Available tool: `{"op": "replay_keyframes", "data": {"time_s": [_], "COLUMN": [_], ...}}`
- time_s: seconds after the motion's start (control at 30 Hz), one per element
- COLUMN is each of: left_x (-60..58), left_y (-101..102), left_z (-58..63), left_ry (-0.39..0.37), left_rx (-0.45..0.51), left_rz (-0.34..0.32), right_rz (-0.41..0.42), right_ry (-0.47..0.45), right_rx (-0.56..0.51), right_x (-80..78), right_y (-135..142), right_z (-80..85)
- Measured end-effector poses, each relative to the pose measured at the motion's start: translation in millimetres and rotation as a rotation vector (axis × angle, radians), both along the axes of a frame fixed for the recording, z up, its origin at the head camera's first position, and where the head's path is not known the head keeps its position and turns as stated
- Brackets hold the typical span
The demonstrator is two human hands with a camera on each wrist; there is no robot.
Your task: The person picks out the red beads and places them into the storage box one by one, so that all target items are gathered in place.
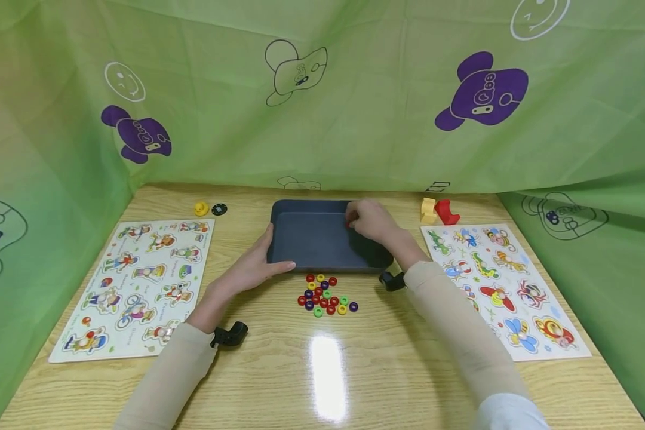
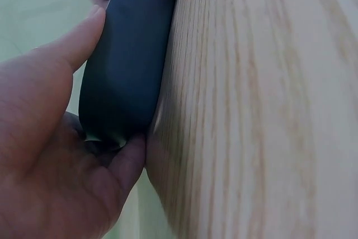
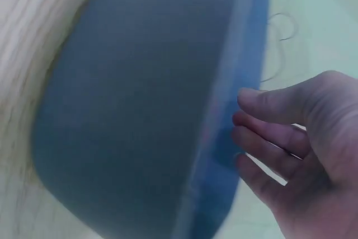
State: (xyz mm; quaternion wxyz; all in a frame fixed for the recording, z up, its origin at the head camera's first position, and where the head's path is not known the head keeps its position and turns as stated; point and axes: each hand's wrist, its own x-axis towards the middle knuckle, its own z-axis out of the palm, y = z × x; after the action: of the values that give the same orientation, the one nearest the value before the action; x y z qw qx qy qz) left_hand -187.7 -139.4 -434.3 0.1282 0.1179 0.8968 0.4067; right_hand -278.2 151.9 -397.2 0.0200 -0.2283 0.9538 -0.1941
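A dark grey rectangular tray (image 1: pixel 322 239) sits on the wooden table. My left hand (image 1: pixel 252 263) grips its near left corner, thumb along the front wall and fingers round the left side; the left wrist view shows the hand (image 2: pixel 61 121) against the tray's outer wall (image 2: pixel 131 54). Over the tray's right part, my right hand (image 1: pixel 373 220) pinches a small red bead (image 1: pixel 350 225), mostly hidden by the fingers. In the right wrist view, the right hand's (image 3: pixel 291 138) thumb and fingertips are close together. Loose ring-shaped beads (image 1: pixel 326 301), red, yellow, green and purple, lie in front of the tray.
Picture puzzle boards lie on the left (image 1: pixel 140 280) and right (image 1: pixel 500 286). Behind the left board are a small yellow piece (image 1: pixel 201 208) and a black disc (image 1: pixel 219 209). A yellow block (image 1: pixel 428 211) and a red block (image 1: pixel 447 212) stand at the back right. Green cloth (image 1: pixel 355 119) encloses the table.
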Motion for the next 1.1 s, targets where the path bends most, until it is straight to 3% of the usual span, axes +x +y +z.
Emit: {"op": "replay_keyframes", "data": {"time_s": [0.13,0.3,0.47,0.6,0.73,0.97,1.1], "left_x": [0.2,0.5,0.2,0.3,0.3,1.6,1.6], "left_y": [1,2,2,2,1,2,2], "left_z": [-0.1,1.0,1.3,2.3,2.8,2.9,3.1], "left_ry": [0.001,0.002,-0.011,-0.015,-0.003,-0.030,-0.032], "left_rx": [0.005,0.011,0.015,0.024,0.027,0.007,0.002], "left_rz": [-0.004,-0.006,-0.002,-0.004,-0.009,-0.001,-0.001], "right_rz": [0.051,0.128,0.186,0.247,0.303,0.367,0.373], "right_ry": [0.030,0.060,0.048,0.049,0.118,0.376,0.383], "right_rx": [-0.061,-0.083,-0.053,-0.005,0.079,0.322,0.359], "right_x": [20.3,58.4,98.0,120.9,131.8,137.8,139.6], "right_y": [1,-3,-9,-14,-22,-30,-30], "right_z": [13.0,23.6,26.2,20.0,8.5,-10.5,-16.3]}}
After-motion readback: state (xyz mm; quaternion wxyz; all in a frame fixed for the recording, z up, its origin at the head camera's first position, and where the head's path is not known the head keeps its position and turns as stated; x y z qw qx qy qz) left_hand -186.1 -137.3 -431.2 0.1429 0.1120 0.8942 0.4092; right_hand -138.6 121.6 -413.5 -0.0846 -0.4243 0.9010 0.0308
